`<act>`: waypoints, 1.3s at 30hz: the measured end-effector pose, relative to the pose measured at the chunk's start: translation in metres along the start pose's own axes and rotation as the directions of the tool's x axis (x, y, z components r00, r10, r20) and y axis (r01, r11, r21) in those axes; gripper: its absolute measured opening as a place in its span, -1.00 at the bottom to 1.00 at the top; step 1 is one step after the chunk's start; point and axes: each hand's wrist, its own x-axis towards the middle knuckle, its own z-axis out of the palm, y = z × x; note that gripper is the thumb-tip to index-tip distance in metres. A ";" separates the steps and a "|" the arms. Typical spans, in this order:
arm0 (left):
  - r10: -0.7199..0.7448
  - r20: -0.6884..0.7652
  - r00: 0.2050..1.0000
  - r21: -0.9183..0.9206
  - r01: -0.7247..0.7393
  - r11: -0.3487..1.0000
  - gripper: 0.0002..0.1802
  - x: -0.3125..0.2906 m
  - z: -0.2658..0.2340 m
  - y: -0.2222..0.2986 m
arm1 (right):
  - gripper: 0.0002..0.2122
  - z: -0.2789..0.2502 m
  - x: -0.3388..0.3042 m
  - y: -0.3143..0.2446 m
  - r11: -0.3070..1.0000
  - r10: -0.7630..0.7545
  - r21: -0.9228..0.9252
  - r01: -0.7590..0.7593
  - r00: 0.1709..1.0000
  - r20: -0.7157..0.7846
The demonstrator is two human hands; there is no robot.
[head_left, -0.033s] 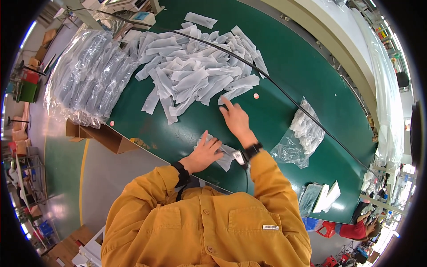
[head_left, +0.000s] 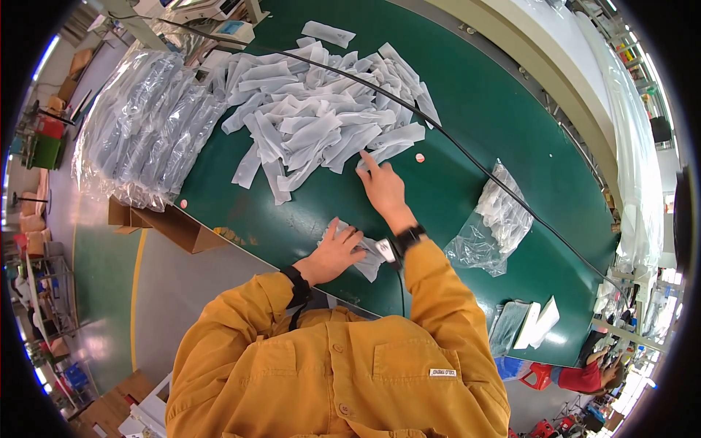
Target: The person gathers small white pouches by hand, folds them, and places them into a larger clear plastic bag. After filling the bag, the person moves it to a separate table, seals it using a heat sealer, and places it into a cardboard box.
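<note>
White pouch [head_left: 371, 269] lies on the green table [head_left: 438, 193] close to the near edge, partly covered by the left hand [head_left: 334, 255]. Left-hand fingers are spread and slightly bent over it, in contact; whether they pinch it cannot be determined. Right hand [head_left: 385, 188] reaches farther in, index finger extended, its fingertips at the near side of a loose heap [head_left: 307, 109] of similar white pouches. Contact with the outermost pouch of that heap appears likely at the fingertips; a firm grasp cannot be confirmed.

The heap spreads over the left part of the table, pouches overlapping at mixed angles; one separate pouch [head_left: 328, 33] lies beyond it. At the table's left edge, beside the heap, sits a clear plastic bag [head_left: 150, 124] packed with pale pouches. A black cable [head_left: 475, 157] crosses above the table. Right of the right hand lies a smaller clear bag [head_left: 500, 215] with white contents. White slabs [head_left: 537, 325] lie near the table's right end, by the near edge. Dark bands circle both wrists. A cardboard box [head_left: 179, 228] stands below the near edge, at left.
</note>
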 end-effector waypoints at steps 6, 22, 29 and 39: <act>-0.055 0.001 0.998 -0.138 0.055 0.989 -0.66 -0.001 0.010 -0.005 | -0.69 0.020 0.011 0.036 0.971 0.183 -0.156 -0.182 0.983 -0.012; -0.047 0.108 0.993 -0.193 0.067 0.979 -0.32 0.012 -0.018 -0.022 | -0.59 -0.016 -0.100 0.019 0.912 -0.190 0.403 0.073 0.947 0.258; -0.078 0.093 0.993 -0.159 0.092 0.983 -0.24 -0.002 0.006 -0.018 | -0.64 -0.001 -0.116 0.050 0.501 0.200 0.822 -0.270 0.960 0.194; -0.057 0.081 0.995 -0.056 0.061 0.997 -0.22 -0.002 0.003 -0.015 | -0.72 -0.027 -0.057 0.043 0.360 0.181 0.875 -0.323 0.944 0.274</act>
